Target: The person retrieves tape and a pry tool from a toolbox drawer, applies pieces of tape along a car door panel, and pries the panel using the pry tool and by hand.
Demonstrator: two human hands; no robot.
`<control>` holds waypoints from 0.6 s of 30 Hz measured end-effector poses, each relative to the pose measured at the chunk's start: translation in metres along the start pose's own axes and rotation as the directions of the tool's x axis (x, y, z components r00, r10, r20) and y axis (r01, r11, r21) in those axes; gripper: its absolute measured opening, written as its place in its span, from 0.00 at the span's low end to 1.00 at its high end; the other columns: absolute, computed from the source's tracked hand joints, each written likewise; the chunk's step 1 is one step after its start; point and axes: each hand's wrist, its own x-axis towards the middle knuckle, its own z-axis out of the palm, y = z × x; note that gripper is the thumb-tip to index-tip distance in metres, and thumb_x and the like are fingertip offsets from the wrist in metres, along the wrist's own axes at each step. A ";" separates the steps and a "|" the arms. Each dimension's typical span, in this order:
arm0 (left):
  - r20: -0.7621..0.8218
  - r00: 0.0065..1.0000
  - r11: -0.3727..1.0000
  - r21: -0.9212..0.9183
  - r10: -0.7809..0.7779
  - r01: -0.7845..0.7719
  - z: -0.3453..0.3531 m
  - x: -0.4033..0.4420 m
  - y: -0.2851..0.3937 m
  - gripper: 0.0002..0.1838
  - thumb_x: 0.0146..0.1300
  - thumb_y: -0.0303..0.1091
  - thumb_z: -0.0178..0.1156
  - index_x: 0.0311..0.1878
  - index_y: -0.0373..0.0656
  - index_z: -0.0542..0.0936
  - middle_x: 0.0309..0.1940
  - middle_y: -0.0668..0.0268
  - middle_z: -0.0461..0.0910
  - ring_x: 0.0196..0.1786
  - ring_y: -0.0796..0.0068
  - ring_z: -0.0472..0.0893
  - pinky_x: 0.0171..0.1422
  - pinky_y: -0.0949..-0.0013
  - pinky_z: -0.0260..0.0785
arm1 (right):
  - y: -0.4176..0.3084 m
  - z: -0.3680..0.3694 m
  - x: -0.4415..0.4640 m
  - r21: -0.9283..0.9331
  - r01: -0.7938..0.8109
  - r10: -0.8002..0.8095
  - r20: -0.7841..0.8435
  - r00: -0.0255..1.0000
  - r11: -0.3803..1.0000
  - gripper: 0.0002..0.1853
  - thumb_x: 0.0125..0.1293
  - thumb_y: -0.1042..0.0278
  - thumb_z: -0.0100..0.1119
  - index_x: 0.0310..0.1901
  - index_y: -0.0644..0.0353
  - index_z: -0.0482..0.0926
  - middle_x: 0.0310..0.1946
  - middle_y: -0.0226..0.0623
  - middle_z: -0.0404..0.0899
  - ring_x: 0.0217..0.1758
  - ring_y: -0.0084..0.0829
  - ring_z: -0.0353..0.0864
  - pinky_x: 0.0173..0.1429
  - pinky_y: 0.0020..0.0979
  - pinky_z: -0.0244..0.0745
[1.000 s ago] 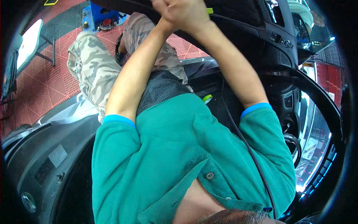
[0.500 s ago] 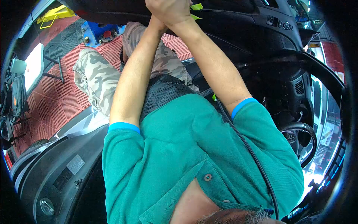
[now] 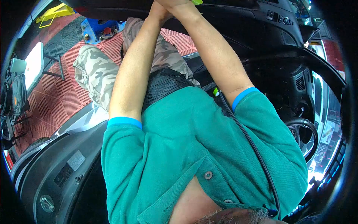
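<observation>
My left hand is at the top edge, partly covered by my right arm; its fingers are hidden. My right hand crosses over it, the two close together or touching, and the frame cuts off its fingers. Right beside it shows a small yellow-green piece, whose kind I cannot make out. Both hands are in front of the black car door panel. Whether either hand holds anything is not visible.
Window switches sit on the door panel at upper right. A steering wheel is at my right. A black cable runs over my green shirt. A grey door sill, a blue metal stand and a white chair are at left.
Both hands have moved up, farther out of the frame. Less of the yellow-green piece shows, and the right hand's knuckles have left the view.
</observation>
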 end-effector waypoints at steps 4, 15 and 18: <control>0.006 1.000 1.000 0.009 -0.004 0.004 0.002 0.001 -0.002 0.20 0.77 0.35 0.58 0.66 0.37 0.73 0.57 0.58 0.78 0.60 0.69 0.78 0.63 0.67 0.73 | 0.002 0.006 -0.002 -0.020 -0.058 0.059 0.084 0.995 0.998 0.14 0.75 0.66 0.57 0.28 0.57 0.80 0.20 0.39 0.76 0.21 0.42 0.80 0.26 0.44 0.77; 0.015 1.000 1.000 0.024 -0.003 0.002 0.003 0.000 -0.001 0.20 0.75 0.35 0.60 0.65 0.36 0.74 0.56 0.57 0.79 0.60 0.69 0.79 0.63 0.66 0.74 | 0.001 0.006 0.004 0.113 -0.202 0.190 0.103 0.976 0.973 0.14 0.75 0.65 0.56 0.29 0.57 0.82 0.19 0.37 0.78 0.19 0.42 0.80 0.25 0.45 0.78; 0.016 1.000 1.000 0.030 -0.007 0.007 0.002 0.000 -0.001 0.20 0.75 0.35 0.61 0.65 0.36 0.75 0.56 0.57 0.80 0.60 0.69 0.79 0.63 0.66 0.74 | 0.002 0.010 0.005 -0.078 -0.044 0.051 0.088 0.995 0.996 0.14 0.74 0.66 0.56 0.29 0.57 0.82 0.19 0.37 0.77 0.19 0.40 0.80 0.25 0.45 0.78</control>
